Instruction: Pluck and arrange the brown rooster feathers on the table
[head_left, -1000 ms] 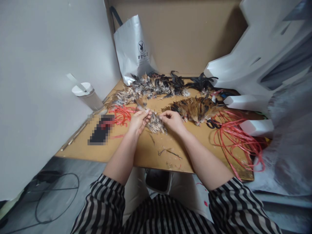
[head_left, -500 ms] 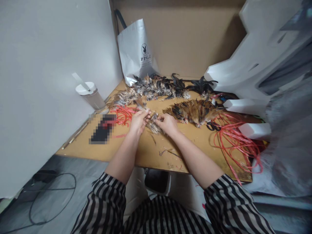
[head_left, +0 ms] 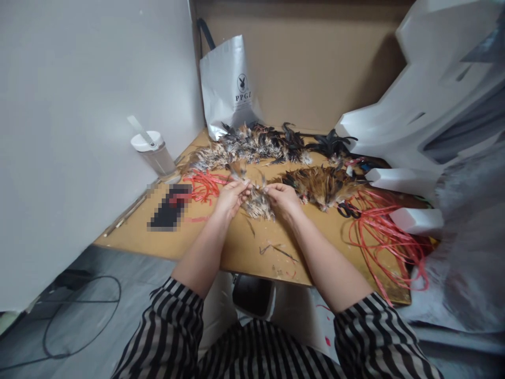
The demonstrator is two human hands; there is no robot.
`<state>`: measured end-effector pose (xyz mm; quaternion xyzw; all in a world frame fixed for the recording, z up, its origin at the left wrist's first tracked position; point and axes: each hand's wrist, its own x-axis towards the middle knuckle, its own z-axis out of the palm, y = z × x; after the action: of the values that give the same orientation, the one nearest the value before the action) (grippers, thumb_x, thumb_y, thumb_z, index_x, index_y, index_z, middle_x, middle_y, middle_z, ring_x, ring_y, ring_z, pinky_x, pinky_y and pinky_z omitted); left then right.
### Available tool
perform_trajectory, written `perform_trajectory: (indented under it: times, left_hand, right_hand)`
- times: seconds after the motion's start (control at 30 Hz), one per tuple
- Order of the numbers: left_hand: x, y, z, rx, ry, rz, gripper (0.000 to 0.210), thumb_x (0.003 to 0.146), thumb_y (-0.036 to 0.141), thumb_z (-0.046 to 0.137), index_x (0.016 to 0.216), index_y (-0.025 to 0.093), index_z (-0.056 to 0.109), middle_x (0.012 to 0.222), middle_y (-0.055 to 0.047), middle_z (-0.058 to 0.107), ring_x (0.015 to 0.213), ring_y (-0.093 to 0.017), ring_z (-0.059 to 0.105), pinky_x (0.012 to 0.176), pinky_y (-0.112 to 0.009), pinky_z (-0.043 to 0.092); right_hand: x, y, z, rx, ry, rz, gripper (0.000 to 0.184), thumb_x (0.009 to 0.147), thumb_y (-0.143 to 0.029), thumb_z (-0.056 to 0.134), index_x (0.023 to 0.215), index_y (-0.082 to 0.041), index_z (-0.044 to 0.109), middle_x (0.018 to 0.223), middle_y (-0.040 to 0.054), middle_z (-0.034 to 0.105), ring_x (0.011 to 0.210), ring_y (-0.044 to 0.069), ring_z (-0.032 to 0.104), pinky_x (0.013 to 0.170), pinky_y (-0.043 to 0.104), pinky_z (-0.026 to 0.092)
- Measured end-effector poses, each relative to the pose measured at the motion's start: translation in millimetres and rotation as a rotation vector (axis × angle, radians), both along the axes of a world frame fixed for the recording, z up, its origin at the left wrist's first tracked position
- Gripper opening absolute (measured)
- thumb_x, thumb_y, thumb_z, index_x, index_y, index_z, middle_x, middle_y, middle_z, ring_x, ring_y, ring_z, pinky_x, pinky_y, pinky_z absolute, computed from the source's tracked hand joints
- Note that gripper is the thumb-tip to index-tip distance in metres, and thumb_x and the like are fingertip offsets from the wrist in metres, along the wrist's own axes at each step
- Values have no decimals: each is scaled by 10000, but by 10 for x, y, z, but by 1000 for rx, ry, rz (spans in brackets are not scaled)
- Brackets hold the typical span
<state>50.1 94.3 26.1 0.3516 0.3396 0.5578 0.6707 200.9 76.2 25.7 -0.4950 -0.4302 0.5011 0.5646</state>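
My left hand (head_left: 233, 197) is closed on a small bunch of brown feathers (head_left: 238, 168), whose tips stick up past the fingers. To its right, my right hand (head_left: 284, 198) pinches a thin greyish feather (head_left: 263, 181) between thumb and forefinger. Between and below the hands lies a loose pile of grey-brown feathers (head_left: 258, 206) on the wooden table (head_left: 236, 252). Just right of my right hand is a row of glossy brown feather bundles (head_left: 319, 184). Behind the hands stretches a longer row of black, brown and pale feather bundles (head_left: 252, 145).
Red plastic strips (head_left: 207, 185) lie left of my hands, and a red tangle (head_left: 379, 231) hangs over the right edge beside black-handled scissors (head_left: 349, 210). A lidded cup (head_left: 153, 152) stands at the left wall, a silver bag (head_left: 226, 89) behind. White foam pieces (head_left: 416, 220) jut in from the right.
My right hand has moved away from the left, widening the space between them, and now holds a feather upright. More of the loose pile shows. The whole view has shifted slightly.
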Motion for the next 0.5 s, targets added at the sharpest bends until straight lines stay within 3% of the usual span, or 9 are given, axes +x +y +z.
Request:
perform_trajectory:
  times: [0.13,0.33,0.5]
  left_hand:
    - [39,-63,41,12,53,-113,209,605,228,713,752,94,651,735,-59,657,519,-36,530,428,-118,369]
    - [85,-137,58,4,138,-299,221,626,215,702,795,77,664,776,-94,665,570,-62,574,455,-120,403]
    - [83,-140,59,18,101,-334,189,635,202,696,772,76,666,683,-58,645,541,-46,556,466,-111,402]
  right_hand:
    - [60,-24,65,-34,159,82,224,521,-299,698,644,-151,585,442,-59,448,395,46,321,388,189,177]
    - [44,-59,69,-7,227,103,232,529,-306,710,666,-168,584,501,-47,523,435,55,404,420,190,259]
    - [-16,-98,50,19,197,106,220,552,-320,704,673,-166,604,586,-14,600,477,69,467,447,194,312]
